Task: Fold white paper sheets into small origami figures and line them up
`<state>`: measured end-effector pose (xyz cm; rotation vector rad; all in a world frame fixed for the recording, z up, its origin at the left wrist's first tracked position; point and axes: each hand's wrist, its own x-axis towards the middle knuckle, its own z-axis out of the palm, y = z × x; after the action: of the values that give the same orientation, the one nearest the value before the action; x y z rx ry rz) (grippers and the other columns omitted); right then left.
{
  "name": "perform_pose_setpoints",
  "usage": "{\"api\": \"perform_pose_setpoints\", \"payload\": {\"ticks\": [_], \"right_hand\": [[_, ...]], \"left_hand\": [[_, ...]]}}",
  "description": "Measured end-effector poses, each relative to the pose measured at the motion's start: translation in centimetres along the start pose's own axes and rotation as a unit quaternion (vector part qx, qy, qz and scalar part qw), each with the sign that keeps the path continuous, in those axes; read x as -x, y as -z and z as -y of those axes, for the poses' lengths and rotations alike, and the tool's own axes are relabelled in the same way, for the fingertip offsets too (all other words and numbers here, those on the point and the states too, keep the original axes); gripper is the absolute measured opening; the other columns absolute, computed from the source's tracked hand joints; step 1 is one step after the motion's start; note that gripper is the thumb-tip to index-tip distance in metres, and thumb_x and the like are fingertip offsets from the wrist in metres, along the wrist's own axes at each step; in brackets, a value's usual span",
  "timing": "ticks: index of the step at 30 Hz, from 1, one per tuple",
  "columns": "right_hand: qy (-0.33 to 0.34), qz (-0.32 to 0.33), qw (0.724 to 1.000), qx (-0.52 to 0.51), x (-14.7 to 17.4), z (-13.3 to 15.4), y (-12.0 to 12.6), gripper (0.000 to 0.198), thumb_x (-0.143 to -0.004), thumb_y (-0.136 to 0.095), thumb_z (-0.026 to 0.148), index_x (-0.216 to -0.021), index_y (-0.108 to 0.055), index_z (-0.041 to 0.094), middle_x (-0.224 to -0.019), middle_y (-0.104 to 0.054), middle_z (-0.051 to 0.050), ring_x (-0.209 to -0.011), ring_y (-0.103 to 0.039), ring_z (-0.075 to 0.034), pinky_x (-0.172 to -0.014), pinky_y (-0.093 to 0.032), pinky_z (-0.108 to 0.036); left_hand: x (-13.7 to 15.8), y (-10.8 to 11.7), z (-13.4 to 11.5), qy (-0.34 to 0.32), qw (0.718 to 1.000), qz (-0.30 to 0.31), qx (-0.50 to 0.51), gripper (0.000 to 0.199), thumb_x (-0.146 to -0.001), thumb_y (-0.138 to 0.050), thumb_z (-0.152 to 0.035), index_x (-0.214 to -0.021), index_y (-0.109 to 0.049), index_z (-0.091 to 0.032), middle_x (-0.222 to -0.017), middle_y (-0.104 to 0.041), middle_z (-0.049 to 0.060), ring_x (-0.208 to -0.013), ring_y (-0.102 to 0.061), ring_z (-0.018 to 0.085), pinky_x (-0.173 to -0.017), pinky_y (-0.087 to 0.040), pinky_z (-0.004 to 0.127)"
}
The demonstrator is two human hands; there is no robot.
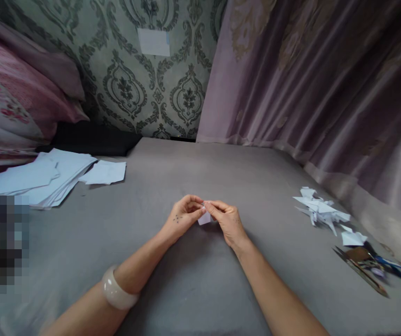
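A small folded piece of white paper [204,218] is pinched between my two hands, a little above the grey surface. My left hand [185,213] grips its upper left part between thumb and curled fingers. From the other side, my right hand [225,217] holds it with thumb and index finger, and the fingertips of both hands nearly meet at its top. The lower part of the paper shows below the thumbs; its upper folds are hidden behind my fingers.
Stacked white sheets [71,179] and smaller paper squares [106,172] lie at the left, near a black cloth [95,139]. At the right are several folded paper shapes [321,207], blue-handled scissors [398,269] and a slim pointed tool [361,273]. Curtains [291,84] border the grey surface [200,172].
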<state>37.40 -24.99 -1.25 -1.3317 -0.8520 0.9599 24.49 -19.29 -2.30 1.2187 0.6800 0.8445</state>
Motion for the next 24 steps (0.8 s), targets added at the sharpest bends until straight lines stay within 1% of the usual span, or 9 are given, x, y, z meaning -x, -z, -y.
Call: {"api": "perform_pose_setpoints", "payload": {"ticks": [3,5,8,11,15,17,19,21,24], "right_hand": [[-0.043,-0.016,0.998,-0.035,-0.2,0.0,0.2,0.029,-0.064,-0.075,0.043,-0.076,-0.074,0.017,-0.064,-0.065,-0.001,-0.057,-0.053,-0.012,-0.057,-0.044,-0.027],[-0.052,-0.029,0.997,-0.054,-0.3,-0.1,0.4,0.028,-0.062,-0.077,0.042,-0.071,-0.073,0.016,-0.058,-0.061,0.0,-0.053,-0.048,-0.011,-0.054,-0.041,-0.026],[-0.062,-0.056,0.993,-0.078,-0.6,-0.2,0.6,0.027,-0.058,-0.079,0.041,-0.065,-0.071,0.016,-0.051,-0.054,0.003,-0.05,-0.043,-0.009,-0.05,-0.036,-0.024],[-0.086,-0.053,0.99,-0.097,-0.7,-0.3,0.7,0.03,-0.057,-0.079,0.042,-0.068,-0.072,0.015,-0.052,-0.054,0.003,-0.049,-0.041,-0.008,-0.049,-0.033,-0.023],[-0.096,-0.001,0.993,-0.069,-0.5,-0.3,0.7,0.038,-0.065,-0.073,0.05,-0.08,-0.073,0.015,-0.057,-0.057,0.001,-0.05,-0.044,-0.009,-0.05,-0.033,-0.024],[-0.078,0.021,0.996,-0.032,-0.4,-0.2,0.6,0.037,-0.068,-0.07,0.05,-0.078,-0.073,0.015,-0.054,-0.055,0.002,-0.049,-0.041,-0.009,-0.049,-0.029,-0.024],[-0.056,0.021,0.998,-0.003,-0.3,-0.1,0.6,0.034,-0.069,-0.07,0.049,-0.07,-0.072,0.015,-0.051,-0.052,0.003,-0.048,-0.038,-0.008,-0.048,-0.027,-0.024],[-0.039,0.001,0.999,0.009,-0.2,0.1,0.6,0.033,-0.069,-0.07,0.047,-0.064,-0.071,0.015,-0.05,-0.05,0.004,-0.049,-0.038,-0.008,-0.049,-0.028,-0.024],[-0.037,-0.002,0.999,0.013,-0.2,0.2,0.7,0.031,-0.07,-0.069,0.046,-0.068,-0.072,0.015,-0.053,-0.053,0.003,-0.051,-0.042,-0.008,-0.052,-0.033,-0.023]], "left_hand": [[0.3,-0.1,-0.3,0.061,0.997,0.03,-0.022,0.038,-0.064,-0.078,-0.037,-0.089,-0.062,-0.014,-0.074,-0.07,0.003,-0.064,-0.063,0.014,-0.06,-0.044,0.023],[0.5,-0.2,-0.6,0.097,0.992,0.054,-0.052,0.033,-0.068,-0.075,-0.04,-0.085,-0.065,-0.013,-0.071,-0.07,0.004,-0.059,-0.062,0.013,-0.054,-0.04,0.021],[0.7,-0.2,-1.0,0.113,0.985,0.081,-0.099,0.032,-0.075,-0.066,-0.044,-0.081,-0.068,-0.012,-0.068,-0.07,0.005,-0.054,-0.061,0.012,-0.049,-0.034,0.02],[0.7,-0.1,-1.1,0.114,0.984,0.097,-0.098,0.034,-0.078,-0.062,-0.046,-0.082,-0.069,-0.012,-0.071,-0.072,0.007,-0.056,-0.063,0.012,-0.049,-0.034,0.019],[0.6,0.1,-1.0,0.111,0.988,0.087,-0.064,0.034,-0.079,-0.061,-0.045,-0.08,-0.069,-0.012,-0.07,-0.071,0.007,-0.057,-0.064,0.013,-0.048,-0.034,0.02],[0.6,0.1,-0.9,0.107,0.99,0.077,-0.052,0.035,-0.078,-0.061,-0.046,-0.077,-0.067,-0.012,-0.066,-0.069,0.007,-0.058,-0.064,0.014,-0.048,-0.034,0.02],[0.5,0.1,-0.8,0.105,0.991,0.076,-0.044,0.035,-0.078,-0.061,-0.047,-0.077,-0.067,-0.012,-0.065,-0.068,0.006,-0.059,-0.064,0.014,-0.049,-0.035,0.021],[0.6,0.0,-0.8,0.11,0.99,0.078,-0.045,0.035,-0.077,-0.063,-0.046,-0.082,-0.068,-0.012,-0.068,-0.069,0.006,-0.06,-0.063,0.014,-0.051,-0.036,0.021],[0.6,0.0,-1.0,0.109,0.99,0.047,-0.079,0.032,-0.072,-0.068,-0.043,-0.084,-0.069,-0.013,-0.069,-0.067,0.003,-0.06,-0.059,0.012,-0.053,-0.036,0.02]]}}
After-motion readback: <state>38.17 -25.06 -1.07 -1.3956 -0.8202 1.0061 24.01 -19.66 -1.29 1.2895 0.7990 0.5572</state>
